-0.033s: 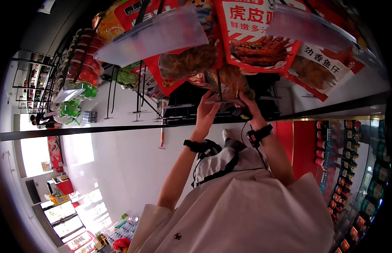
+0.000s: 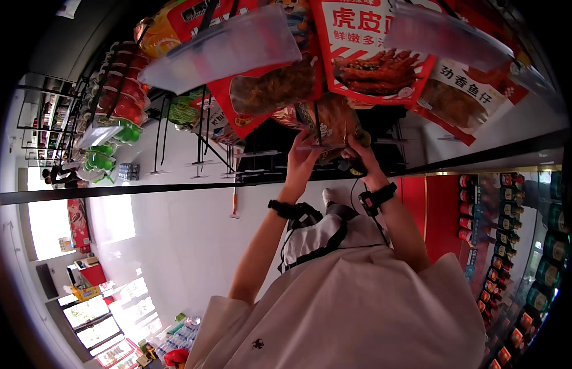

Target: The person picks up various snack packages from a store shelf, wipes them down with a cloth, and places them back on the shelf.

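My left hand [image 2: 301, 157] grips the lower left of a brown snack package [image 2: 326, 123] on a black wire hook, its fingers partly hidden by the package and a clear label holder. My right hand [image 2: 366, 157] is closed on a small black object [image 2: 350, 164] at the package's lower right, fingertips beside the hook's end; what exactly the object is I cannot tell. Black straps with devices sit on both wrists. Above hang large red snack bags [image 2: 375, 74] behind translucent plastic holders [image 2: 218, 49], and a red-and-white bag [image 2: 458, 98] hangs at the right.
A black rail [image 2: 114, 194] crosses in front of me. At left are hooks with red and green packs [image 2: 120, 92]. A long-handled tool [image 2: 235, 203] lies beyond the rail, bottled goods [image 2: 504, 234] line the right, and a person [image 2: 61, 177] is at far left.
The whole view has shifted very slightly. My hands stay at the package, with little visible difference in their grip.
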A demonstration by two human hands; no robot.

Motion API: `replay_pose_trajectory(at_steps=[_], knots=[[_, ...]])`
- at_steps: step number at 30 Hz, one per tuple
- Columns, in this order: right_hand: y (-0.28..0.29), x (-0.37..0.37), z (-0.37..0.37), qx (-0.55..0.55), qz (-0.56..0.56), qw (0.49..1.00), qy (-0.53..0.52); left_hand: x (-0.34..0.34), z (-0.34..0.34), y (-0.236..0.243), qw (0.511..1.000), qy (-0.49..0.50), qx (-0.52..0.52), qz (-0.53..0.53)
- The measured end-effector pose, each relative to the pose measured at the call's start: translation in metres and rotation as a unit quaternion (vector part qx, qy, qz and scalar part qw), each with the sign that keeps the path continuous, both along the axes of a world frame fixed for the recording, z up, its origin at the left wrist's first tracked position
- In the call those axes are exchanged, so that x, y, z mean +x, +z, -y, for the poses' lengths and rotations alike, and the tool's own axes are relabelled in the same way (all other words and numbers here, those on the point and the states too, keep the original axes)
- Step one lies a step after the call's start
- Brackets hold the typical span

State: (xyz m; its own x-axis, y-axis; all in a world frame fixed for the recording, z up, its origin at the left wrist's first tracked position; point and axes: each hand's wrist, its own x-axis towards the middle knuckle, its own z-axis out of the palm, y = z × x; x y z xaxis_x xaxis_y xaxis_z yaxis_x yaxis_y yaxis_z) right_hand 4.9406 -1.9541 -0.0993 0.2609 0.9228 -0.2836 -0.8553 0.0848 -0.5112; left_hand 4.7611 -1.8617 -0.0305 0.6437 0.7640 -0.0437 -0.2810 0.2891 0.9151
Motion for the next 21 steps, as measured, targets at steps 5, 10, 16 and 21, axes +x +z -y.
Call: replay_pose_trajectory(at_steps=[5,10,16,21], knots=[[0.012,-0.012,0.038,0.010,0.059,0.998,-0.001,0.015,0.004,-0.005,0.999,-0.026,-0.035,0.024],[0.015,-0.012,0.076,-0.026,0.155,0.988,0.012,0.001,0.032,-0.003,0.996,-0.052,-0.074,-0.015],[0.026,-0.028,0.110,-0.054,0.183,0.980,0.047,-0.021,0.068,0.002,0.994,-0.021,-0.106,0.021],[0.021,-0.040,0.140,-0.051,0.211,0.970,0.106,-0.048,0.103,-0.001,0.995,0.003,-0.102,0.004]])
